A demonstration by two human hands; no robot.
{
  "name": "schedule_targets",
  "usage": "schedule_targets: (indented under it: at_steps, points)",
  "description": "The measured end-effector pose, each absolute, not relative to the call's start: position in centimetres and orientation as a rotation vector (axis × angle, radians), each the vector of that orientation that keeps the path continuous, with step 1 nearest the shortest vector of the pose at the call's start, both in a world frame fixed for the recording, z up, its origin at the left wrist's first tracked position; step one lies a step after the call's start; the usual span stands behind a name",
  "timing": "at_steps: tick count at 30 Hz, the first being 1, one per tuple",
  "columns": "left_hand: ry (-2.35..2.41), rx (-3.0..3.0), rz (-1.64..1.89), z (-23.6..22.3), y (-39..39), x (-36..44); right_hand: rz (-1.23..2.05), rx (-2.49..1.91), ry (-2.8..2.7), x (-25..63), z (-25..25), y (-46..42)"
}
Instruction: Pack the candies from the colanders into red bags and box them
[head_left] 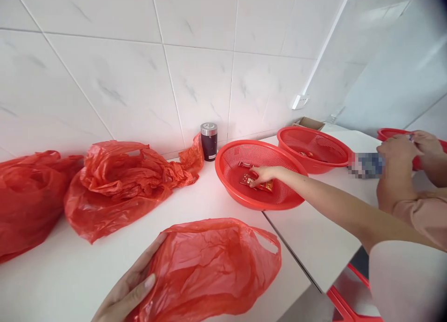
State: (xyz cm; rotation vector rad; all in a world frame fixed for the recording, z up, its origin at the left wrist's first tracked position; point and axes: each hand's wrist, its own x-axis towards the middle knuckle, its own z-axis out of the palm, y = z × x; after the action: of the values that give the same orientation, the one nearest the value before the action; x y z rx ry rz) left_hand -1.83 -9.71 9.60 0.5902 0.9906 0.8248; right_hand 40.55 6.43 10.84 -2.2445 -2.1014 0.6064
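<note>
My left hand [127, 291] is at the bottom edge, its thumb and fingers closed on the rim of a red plastic bag [213, 266] that lies flat on the white table [87, 266]. My right hand [262, 174] reaches into the nearest red mesh basket [226, 170]. Its fingertips are pinched together on a red packet [248, 179] among a few packets on the basket's bottom.
Two more crumpled red bags [118, 187] [24, 196] lie at the left by the tiled wall. A dark jar with a metal lid [208, 141] stands behind the basket. A second red basket [314, 147] sits further right. Another person's hands [401, 168] work at the right edge.
</note>
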Motion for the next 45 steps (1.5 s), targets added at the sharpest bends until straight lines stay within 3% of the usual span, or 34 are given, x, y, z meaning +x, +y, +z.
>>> schedule_targets:
  at_steps: [9, 14, 19, 22, 24, 30, 39, 45]
  points:
    - [1.088, 0.597, 0.926, 9.9, -8.6, 0.1, 0.724, -2.135, -2.192, 39.1, 9.8, 5.7]
    - [1.082, 0.595, 0.923, 10.0, -8.7, 0.5, 0.717, -2.035, -2.077, 38.8, 14.0, 5.5]
    - [1.027, 0.594, 0.939, 10.3, -8.5, 1.5, 0.797, -1.528, -1.909, 32.4, 18.7, 1.5]
    - [1.03, 0.614, 0.939, 10.6, -8.5, 2.2, 0.896, -1.453, -2.132, 27.1, 16.9, -1.6]
    - [1.036, 0.64, 0.944, 10.8, -8.6, 2.5, 0.767, -1.479, -2.386, 24.8, 14.4, -2.8]
    - [1.034, 0.718, 0.98, 10.7, -9.1, 2.4, 0.862, -1.175, -2.732, 24.6, 12.2, -2.4]
    - [1.266, 0.799, 1.124, 9.7, -8.3, -1.8, 0.951, -1.603, -2.95, 27.5, 14.0, -6.0]
    - [1.391, 0.856, 1.102, 9.5, -7.9, -3.4, 1.161, -1.523, -2.445, 32.0, 19.2, -3.6]
